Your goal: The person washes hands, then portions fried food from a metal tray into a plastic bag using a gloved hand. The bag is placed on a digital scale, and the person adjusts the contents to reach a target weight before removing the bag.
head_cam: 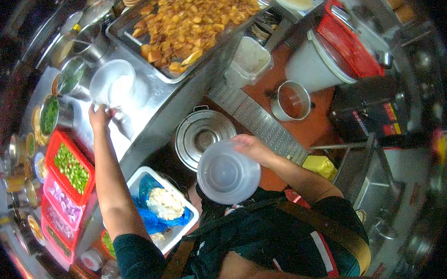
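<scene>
My left hand [102, 116] grips the near rim of a translucent round plastic bowl [106, 78] on the steel counter, where glare hides part of it. In my right hand [250, 147] is a second translucent plastic bowl [230, 178], held by its rim in front of my body, its open side facing up. This bowl looks empty. Beyond it, partly covered by it in the view, a round metal pot with a lid [204, 131] stands low down. A red basket of chopped green vegetables [72, 167] lies left of my left forearm.
A large metal tray [164, 75] of browned food pieces stands on the counter. Pots of chopped greens [49, 116] line the far left. Below are a white tub [192, 219] with blue plastic bags, a white bucket [307, 65] and a metal pot [281, 106] on the red floor.
</scene>
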{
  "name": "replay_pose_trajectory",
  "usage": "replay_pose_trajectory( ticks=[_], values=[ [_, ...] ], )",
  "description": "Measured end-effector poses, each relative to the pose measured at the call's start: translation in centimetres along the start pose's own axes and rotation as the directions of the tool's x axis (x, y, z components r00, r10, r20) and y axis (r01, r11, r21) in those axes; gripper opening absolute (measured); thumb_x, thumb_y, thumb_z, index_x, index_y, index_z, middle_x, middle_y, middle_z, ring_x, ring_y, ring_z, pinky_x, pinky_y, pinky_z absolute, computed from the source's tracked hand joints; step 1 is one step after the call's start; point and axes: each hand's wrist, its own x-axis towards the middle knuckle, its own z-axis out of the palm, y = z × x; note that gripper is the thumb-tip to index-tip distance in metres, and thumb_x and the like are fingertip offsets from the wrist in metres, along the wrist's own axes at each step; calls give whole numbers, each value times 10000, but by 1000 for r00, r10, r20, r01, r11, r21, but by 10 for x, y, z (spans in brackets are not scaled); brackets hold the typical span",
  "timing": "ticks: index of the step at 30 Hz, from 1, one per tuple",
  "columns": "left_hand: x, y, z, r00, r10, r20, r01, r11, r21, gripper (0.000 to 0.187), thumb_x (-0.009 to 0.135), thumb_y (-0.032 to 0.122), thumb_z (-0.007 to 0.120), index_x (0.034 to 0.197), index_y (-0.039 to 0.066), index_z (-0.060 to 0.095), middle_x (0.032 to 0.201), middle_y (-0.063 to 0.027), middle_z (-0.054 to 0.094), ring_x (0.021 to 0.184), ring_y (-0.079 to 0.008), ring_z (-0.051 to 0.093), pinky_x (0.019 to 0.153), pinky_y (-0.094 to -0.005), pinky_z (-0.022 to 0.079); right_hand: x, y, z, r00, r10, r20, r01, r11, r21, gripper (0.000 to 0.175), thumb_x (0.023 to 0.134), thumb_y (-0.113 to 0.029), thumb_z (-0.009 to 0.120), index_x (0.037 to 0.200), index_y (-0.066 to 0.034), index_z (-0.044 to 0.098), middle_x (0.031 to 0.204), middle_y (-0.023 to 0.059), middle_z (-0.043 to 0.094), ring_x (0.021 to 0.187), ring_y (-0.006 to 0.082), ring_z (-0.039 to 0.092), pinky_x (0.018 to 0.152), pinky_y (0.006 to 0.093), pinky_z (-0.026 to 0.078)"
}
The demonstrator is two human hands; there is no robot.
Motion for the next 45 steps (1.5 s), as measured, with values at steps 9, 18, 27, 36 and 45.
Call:
replay_pose_trajectory(
  ticks=[9,18,27,36,45],
  values=[
    [-101,-20,24,977,210,-32,-200,962,186,533,853,226,588,1292,22,366,1192,-131,484,953,-216,560,698,-305,515,15,-1,-34,991,-130,-21,132,982,136,296,845,-102,541,1126,-11,524,1023,56,583,928,126,539,818,267,440],
    [-292,-76,69,864,-117,489,-87,923,375,551,789,267,664,1233,11,461,1131,-116,562,1040,-198,516,915,-303,393,39,-14,-7,971,-219,97,223,974,-32,265,825,-53,541,1083,8,534,1037,74,585,979,156,540,872,280,416],
    [-312,-75,-3,947,-288,141,275,956,105,380,786,117,539,1161,52,540,995,-55,619,876,-172,579,817,-294,447,26,-27,30,896,-131,424,120,991,53,329,894,-195,518,1176,-29,484,1162,79,528,1021,156,525,786,289,456],
    [-252,-9,-167,917,-60,-395,-64,954,-292,475,803,193,562,1219,-18,470,1167,-151,532,1004,-271,557,891,-373,440,18,-15,23,936,-85,342,92,996,-5,231,918,-188,477,1084,-35,528,1113,87,569,965,172,585,690,258,490],
    [-173,38,-247,855,139,-499,-46,980,193,752,801,440,586,1350,24,284,1343,-174,369,1200,-321,404,910,-440,402,-11,28,14,978,-53,202,44,998,48,201,894,-169,502,1047,-48,551,1056,49,588,897,135,591,647,246,484]
  ],
)
